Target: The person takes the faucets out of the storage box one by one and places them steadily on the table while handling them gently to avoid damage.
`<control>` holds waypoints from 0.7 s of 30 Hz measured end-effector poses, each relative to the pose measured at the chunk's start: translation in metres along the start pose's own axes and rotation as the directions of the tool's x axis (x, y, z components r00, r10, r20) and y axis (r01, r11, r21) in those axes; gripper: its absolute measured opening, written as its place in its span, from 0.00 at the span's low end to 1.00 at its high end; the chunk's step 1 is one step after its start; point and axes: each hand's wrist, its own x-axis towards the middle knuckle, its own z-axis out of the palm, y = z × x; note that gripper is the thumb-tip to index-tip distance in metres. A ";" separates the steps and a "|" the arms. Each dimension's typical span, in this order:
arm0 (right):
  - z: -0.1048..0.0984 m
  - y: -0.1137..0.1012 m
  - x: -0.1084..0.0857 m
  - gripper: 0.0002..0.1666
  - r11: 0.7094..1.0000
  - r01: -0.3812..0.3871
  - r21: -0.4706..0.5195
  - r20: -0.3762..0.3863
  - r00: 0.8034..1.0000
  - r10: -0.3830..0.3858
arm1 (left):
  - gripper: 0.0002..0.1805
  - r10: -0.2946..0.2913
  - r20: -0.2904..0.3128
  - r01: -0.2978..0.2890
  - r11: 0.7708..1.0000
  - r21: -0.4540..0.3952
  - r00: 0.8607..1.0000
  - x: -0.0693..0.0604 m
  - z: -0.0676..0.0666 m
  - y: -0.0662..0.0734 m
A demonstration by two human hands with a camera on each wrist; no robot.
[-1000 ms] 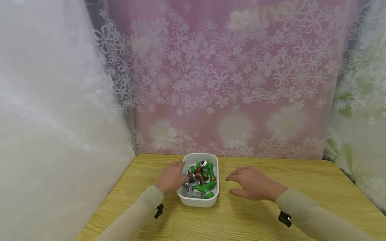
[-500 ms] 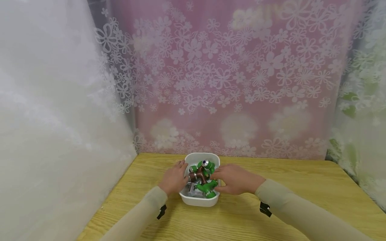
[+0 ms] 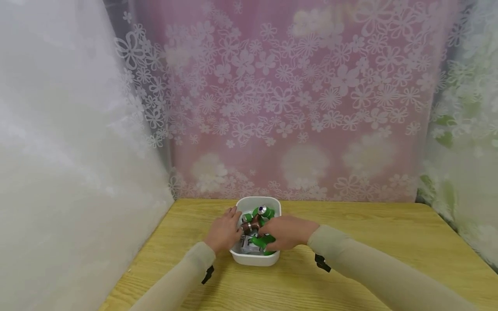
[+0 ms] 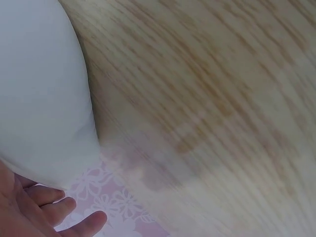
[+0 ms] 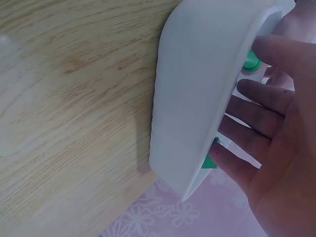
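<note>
White tub: upright on the bench (image 3: pixel 350 224), your landmark; its front wall (image 3: pixel 254 260) faces you.
Green forked piece: inside the white tub (image 3: pixel 254 260), toward its near right corner, partly hidden under your right grip (image 3: pixel 289 232).
Right grip: reaches over the tub's right rim, fingers spread and nearly straight around the green parts; you show no clear pinch.
Left grip: rests at the tub's left rim (image 3: pixel 223 231), fingers loosely extended, not clenched.
Tub neighbours: brown branched piece (image 3: pixel 247 228) left of the tub's middle, silver-capped end (image 3: pixel 262 210) toward its far side, clear packet (image 3: pixel 249 247) at its near left.
Green piece's feel: probably stiff, fairly light, smooth enough to slip, hardly fragile; its arms could snag the brown one.
Green piece's hold: take it by the bare stem near the fork, thumb opposite your fingers.
</note>
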 end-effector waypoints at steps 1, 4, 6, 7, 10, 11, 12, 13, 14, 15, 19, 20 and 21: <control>0.000 0.000 0.002 0.25 1.000 -0.005 0.009 0.010 1.000 0.005 | 0.33 0.001 0.002 -0.001 1.000 0.000 1.000 0.000 0.001 0.000; 0.003 -0.001 0.006 0.22 1.000 -0.007 0.005 0.016 1.000 0.007 | 0.33 -0.004 0.006 0.004 1.000 -0.002 1.000 -0.001 0.003 0.000; 0.004 -0.001 0.009 0.20 1.000 -0.004 -0.015 0.008 1.000 0.004 | 0.33 -0.011 0.004 0.011 1.000 -0.003 1.000 0.000 0.004 -0.001; 0.005 -0.002 0.011 0.19 1.000 -0.004 -0.021 0.006 1.000 0.005 | 0.33 -0.014 0.003 0.014 1.000 -0.003 1.000 0.000 0.005 -0.001; 0.006 -0.004 0.014 0.18 0.999 -0.013 -0.039 0.010 1.000 0.013 | 0.33 -0.016 0.005 0.016 1.000 -0.009 1.000 0.001 0.006 -0.002; 0.007 -0.004 0.014 0.18 0.999 -0.015 -0.047 0.010 1.000 0.015 | 0.33 -0.016 0.008 0.017 1.000 -0.013 1.000 0.001 0.006 -0.003; 0.007 -0.005 0.015 0.18 0.999 -0.012 -0.048 0.010 1.000 0.012 | 0.33 -0.017 0.011 0.017 1.000 -0.018 1.000 0.002 0.006 -0.003; 0.007 -0.005 0.015 0.18 0.999 -0.009 -0.053 0.010 1.000 0.009 | 0.33 -0.019 0.015 0.019 0.999 -0.025 1.000 0.002 0.006 -0.003; 0.007 -0.005 0.016 0.18 0.998 -0.005 -0.063 0.007 1.000 0.005 | 0.34 -0.022 0.020 0.022 0.999 -0.032 1.000 0.002 0.006 -0.003; 0.008 -0.004 0.016 0.17 0.997 0.001 -0.072 0.004 1.000 -0.001 | 0.34 -0.025 0.024 0.026 0.999 -0.037 0.999 0.002 0.006 -0.003; 0.010 -0.004 0.018 0.14 0.996 0.025 -0.089 -0.008 1.000 -0.026 | 0.34 -0.037 0.031 0.038 0.998 -0.043 0.999 0.001 0.005 -0.001; 0.010 -0.005 0.018 0.12 0.995 0.028 -0.094 -0.012 0.999 -0.030 | 0.34 -0.037 0.032 0.038 0.998 -0.042 0.999 0.001 0.005 -0.001; 0.011 -0.005 0.019 0.11 0.995 0.031 -0.091 -0.016 0.999 -0.032 | 0.34 -0.035 0.033 0.037 0.998 -0.041 0.999 0.001 0.004 -0.001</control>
